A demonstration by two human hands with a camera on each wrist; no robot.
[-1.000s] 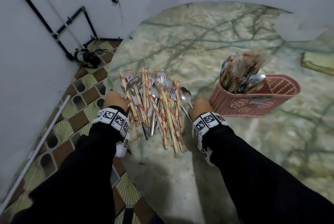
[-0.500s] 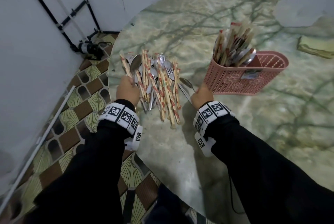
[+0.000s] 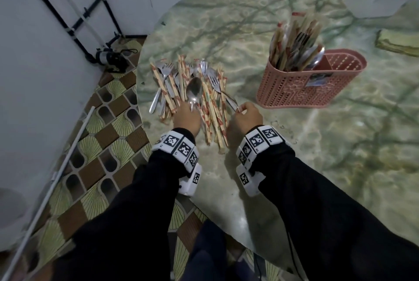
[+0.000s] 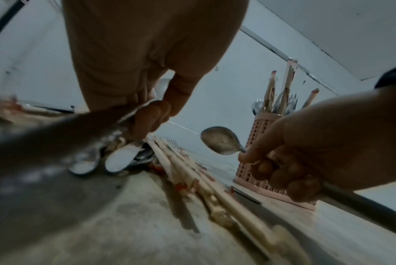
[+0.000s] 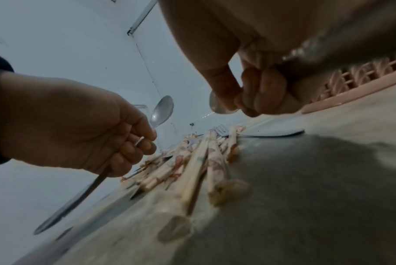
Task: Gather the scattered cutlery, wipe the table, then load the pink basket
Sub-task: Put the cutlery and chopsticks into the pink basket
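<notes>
The scene is viewed from above by the head camera, aimed forward and down over a round green-veined marble table [image 3: 260,20]. Low, close viewpoints just above the tabletop are taken by both wrist cameras, angled upward along the hands. From the left wrist, the right hand [image 4: 324,152] is seen to the right; from the right wrist, the left hand [image 5: 74,129] to the left. The heap of paper-wrapped chopsticks [image 3: 213,113] and the perforated pink plastic basket [image 3: 301,86] are shared by all three views.

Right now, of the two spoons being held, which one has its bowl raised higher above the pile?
The spoon gripped by the left hand: its bowl stands up over the chopstick pile. The right hand holds its spoon low and nearly level.
</notes>
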